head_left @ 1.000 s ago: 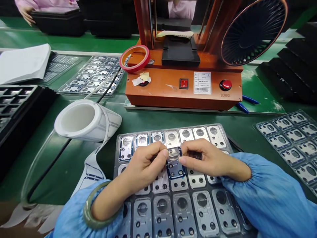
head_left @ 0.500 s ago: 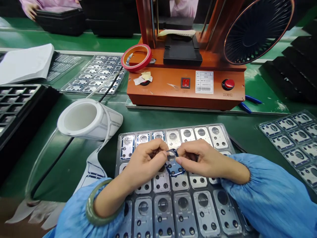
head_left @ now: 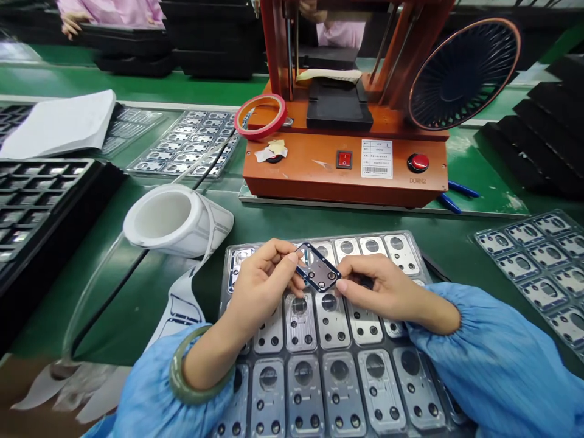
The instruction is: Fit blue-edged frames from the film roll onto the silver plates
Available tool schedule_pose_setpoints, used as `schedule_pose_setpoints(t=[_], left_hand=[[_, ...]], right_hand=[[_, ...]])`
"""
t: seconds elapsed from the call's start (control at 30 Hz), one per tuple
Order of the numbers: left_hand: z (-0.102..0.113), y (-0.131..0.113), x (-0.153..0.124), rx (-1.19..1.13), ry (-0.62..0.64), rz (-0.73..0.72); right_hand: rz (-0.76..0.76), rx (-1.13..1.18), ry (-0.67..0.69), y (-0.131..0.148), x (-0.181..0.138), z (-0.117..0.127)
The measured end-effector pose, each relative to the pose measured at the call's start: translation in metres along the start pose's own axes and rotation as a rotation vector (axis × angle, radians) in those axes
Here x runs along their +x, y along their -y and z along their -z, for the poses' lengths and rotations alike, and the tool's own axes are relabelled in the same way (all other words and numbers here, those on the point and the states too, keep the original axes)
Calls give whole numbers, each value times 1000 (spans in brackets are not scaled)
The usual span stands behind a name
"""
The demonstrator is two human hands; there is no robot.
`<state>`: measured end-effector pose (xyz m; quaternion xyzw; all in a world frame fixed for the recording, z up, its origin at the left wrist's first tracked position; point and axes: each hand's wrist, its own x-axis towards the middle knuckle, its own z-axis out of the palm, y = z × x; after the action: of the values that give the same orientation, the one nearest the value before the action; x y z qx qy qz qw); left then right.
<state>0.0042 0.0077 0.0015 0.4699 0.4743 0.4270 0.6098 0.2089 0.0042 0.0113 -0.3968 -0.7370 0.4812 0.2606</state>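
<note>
My left hand and my right hand pinch the two ends of a small blue-rimmed metal plate, held tilted just above a clear tray of grey metal parts. The tray lies in front of me on the green table. Both hands have their fingers closed on the plate. A green bangle is on my left wrist, and both arms wear blue sleeves.
A white roll of label liner lies left of the tray. An orange machine with a black reel stands behind, red tape on it. More part trays and black trays sit around. A person in pink works far left.
The plate was low over the tray's second row; both hands have lifted it and tilted it up, moving slightly toward the tray's far edge.
</note>
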Motion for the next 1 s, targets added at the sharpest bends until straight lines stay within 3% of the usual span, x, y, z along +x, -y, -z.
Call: schedule_pose_setpoints(t=[0.2,0.37,0.47,0.6,0.77,1.0], left_hand=[[0,1,1,26,-10,-14],[-2,2,4,13,30,7],[-3,2,3,15,56,-9],[-3,3,2,26,67,7],[-2,8,4,7,56,26],[0,10,1,11,84,9]], right_hand=[[45,-53,-39,1,0,-1],[377,-339,-346,-3,-1,-3],[553,-569,-278,-5,0,-4],[661,-740,-174,-7,1,-5],[607,-806,-259,-10,1,-5],[359,-731,-124,-14,3,-5]])
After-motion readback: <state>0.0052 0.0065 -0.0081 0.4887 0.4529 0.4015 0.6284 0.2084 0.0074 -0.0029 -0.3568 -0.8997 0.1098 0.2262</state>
